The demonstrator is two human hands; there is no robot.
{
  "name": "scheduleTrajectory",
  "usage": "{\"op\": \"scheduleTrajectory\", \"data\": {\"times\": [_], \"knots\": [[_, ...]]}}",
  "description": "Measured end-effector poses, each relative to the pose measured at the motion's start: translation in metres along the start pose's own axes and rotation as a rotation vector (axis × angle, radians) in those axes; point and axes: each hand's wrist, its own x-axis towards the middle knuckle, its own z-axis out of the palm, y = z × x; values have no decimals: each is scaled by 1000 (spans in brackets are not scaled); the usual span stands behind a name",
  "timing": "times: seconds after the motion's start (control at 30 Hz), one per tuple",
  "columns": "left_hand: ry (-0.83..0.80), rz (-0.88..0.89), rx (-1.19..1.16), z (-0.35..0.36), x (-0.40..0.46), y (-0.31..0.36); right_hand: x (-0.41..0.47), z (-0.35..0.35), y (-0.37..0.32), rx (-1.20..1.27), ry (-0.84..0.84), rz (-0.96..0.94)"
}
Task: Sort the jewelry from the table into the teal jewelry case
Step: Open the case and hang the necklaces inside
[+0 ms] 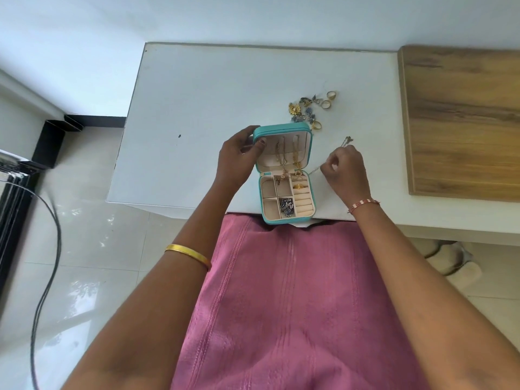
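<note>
The teal jewelry case lies open at the near edge of the white table. Gold chains hang inside its raised lid. A gold ring sits in the ring rolls and a blue piece fills one compartment. My left hand grips the lid's left edge, thumb over the rim. Right of the case, my right hand pinches a thin chain, whose far end sticks out beyond the fingers. A loose pile of rings, earrings and blue pieces lies behind the case.
A wooden board covers the table's right side. A pink garment is below the table edge. Black cables run over the tiled floor at left, and pale slippers sit under the table at right.
</note>
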Motion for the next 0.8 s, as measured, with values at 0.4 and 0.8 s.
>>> {"op": "scheduleTrajectory", "data": {"times": [0.4,0.8], "knots": [[34,33,70,6,-4,6,-19,-54,-45,914,-136,358],[23,-23,150,7,-11,13,-29,-82,-72,1092,-223,317]]}}
